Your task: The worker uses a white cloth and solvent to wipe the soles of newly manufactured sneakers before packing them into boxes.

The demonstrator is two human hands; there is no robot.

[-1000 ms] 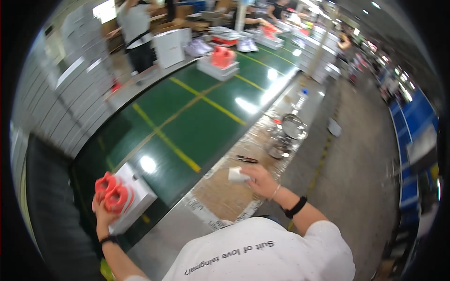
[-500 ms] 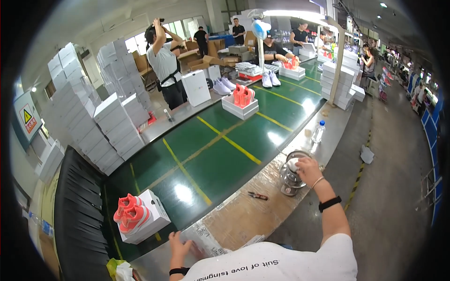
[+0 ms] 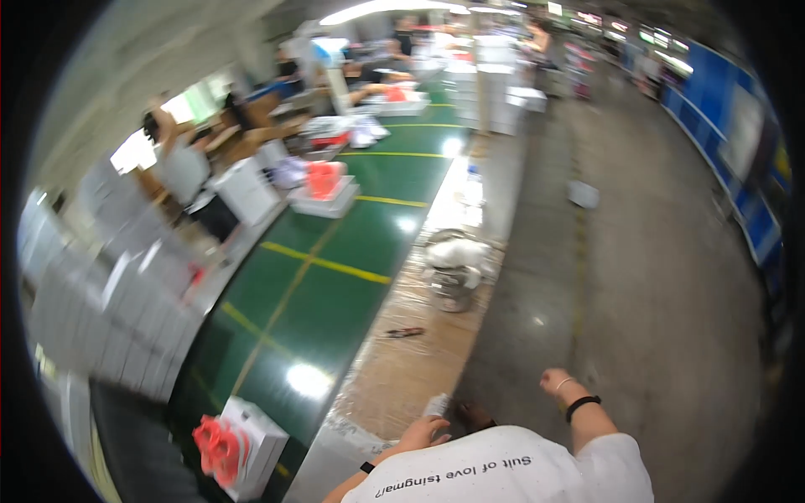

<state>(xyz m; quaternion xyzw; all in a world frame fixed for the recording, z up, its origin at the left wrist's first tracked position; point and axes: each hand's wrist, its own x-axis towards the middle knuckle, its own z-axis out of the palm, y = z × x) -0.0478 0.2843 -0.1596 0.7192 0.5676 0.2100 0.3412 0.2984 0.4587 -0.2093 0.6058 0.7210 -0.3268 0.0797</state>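
Observation:
My left hand is low over the near end of the bench, fingers stretched out and thumb apart, with nothing clearly held. A small white piece lies just beyond its fingertips; blur hides what it is. My right hand hangs out to the right above the floor, its fingers curled in and no object showing. Farther along the bench stands a shiny metal pot with a bunched white cloth on top. Between the pot and my left hand lies a small dark and red tool, too blurred to name.
The green conveyor runs along the bench's left side. Coral shoes sit on a white shoebox nearby. Farther up are another boxed coral pair and a clear bottle. Grey floor extends right toward blue panels.
My right hand has left the pot and swung back over the floor; the white cloth stays on the pot. My view has turned right and blurred. My left hand remains near the bench end.

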